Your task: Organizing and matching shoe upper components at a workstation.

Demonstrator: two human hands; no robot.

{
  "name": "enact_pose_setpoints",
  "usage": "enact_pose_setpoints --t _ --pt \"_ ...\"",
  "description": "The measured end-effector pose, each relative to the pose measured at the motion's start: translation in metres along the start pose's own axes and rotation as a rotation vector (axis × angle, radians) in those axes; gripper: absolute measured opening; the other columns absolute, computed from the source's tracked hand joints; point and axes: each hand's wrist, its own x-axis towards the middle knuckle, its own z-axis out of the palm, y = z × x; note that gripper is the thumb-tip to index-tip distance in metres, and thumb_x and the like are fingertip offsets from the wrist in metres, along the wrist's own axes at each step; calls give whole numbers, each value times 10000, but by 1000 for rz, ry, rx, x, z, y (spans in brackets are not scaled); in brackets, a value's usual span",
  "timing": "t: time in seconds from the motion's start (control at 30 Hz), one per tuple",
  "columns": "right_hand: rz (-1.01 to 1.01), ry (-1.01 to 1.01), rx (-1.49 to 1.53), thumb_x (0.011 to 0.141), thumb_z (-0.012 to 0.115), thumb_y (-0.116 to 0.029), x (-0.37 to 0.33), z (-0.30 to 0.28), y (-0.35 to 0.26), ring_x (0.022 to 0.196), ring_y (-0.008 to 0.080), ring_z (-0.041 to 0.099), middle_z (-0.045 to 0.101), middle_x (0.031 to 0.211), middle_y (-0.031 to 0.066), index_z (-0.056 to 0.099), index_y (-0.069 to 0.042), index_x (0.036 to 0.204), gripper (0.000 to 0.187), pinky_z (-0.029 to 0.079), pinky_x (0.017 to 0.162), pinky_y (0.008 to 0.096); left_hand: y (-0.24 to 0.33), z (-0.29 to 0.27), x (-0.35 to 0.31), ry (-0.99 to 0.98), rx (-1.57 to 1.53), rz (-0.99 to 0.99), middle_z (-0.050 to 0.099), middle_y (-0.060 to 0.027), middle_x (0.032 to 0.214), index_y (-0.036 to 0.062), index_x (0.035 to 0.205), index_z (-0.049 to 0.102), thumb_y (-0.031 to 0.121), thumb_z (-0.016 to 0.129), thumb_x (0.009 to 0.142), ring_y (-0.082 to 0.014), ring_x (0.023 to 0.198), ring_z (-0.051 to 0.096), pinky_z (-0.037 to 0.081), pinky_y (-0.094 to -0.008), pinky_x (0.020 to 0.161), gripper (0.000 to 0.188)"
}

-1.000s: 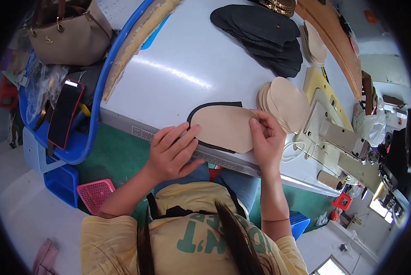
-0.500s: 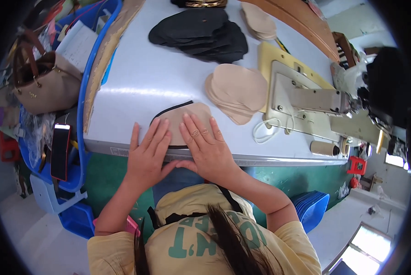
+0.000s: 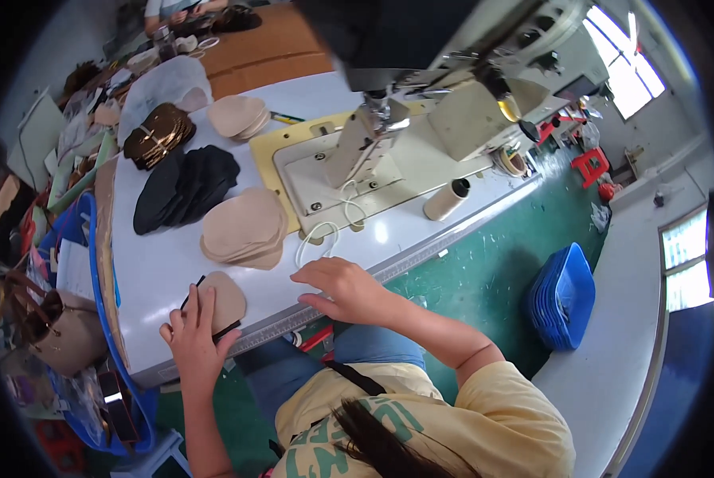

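Observation:
Near the table's front edge lies a beige fabric piece with black edging (image 3: 228, 301). My left hand (image 3: 195, 333) rests on its left part, fingers stretched out and pressing it flat. My right hand (image 3: 342, 291) is off the piece, held over the table edge with fingers extended and thumb apart, holding nothing. Just beyond it is a loop of white cord (image 3: 318, 244) by the sewing machine bed (image 3: 299, 188). Behind the edged piece sits a stack of beige pieces (image 3: 245, 225), with black pieces (image 3: 183, 193) to its left.
The sewing machine head (image 3: 377, 119) overhangs the table. A thread cone (image 3: 446, 201) lies near the front edge. Further back are beige pieces (image 3: 237, 117) and bronze pieces (image 3: 159, 135). Blue basins (image 3: 562, 299) stand on the floor at right; a handbag (image 3: 58, 323) sits at left.
My right hand has lifted off the beige piece and moved right, toward the cord. The left hand stays on the piece. My view has swung right, showing more of the sewing machine.

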Motion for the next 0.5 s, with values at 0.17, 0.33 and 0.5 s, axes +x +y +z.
enact_pose_setpoints --t 0.17,0.33,0.5 --pt "39 671 -106 737 687 7 -22 -39 25 865 316 612 627 972 127 617 -29 972 247 489 751 370 -6 5 -6 -3 -19 -42 429 -102 1409 80 1375 419 267 721 700 -276 994 447 302 -383 888 763" --pt "353 1151 -446 719 701 -10 -63 -86 82 1140 308 488 489 1236 148 513 -50 1179 499 420 939 380 -16 23 -7 148 -180 -156 383 -134 1438 63 1425 327 84 564 793 -313 1180 422 279 -410 998 676" --pt "570 1006 -410 693 784 -178 -70 -99 123 1132 320 511 505 1234 159 418 -47 1293 714 430 920 410 -2 17 4 313 -242 -147 325 -188 1459 42 1411 343 143 517 856 -370 1289 349 242 -464 1056 591"
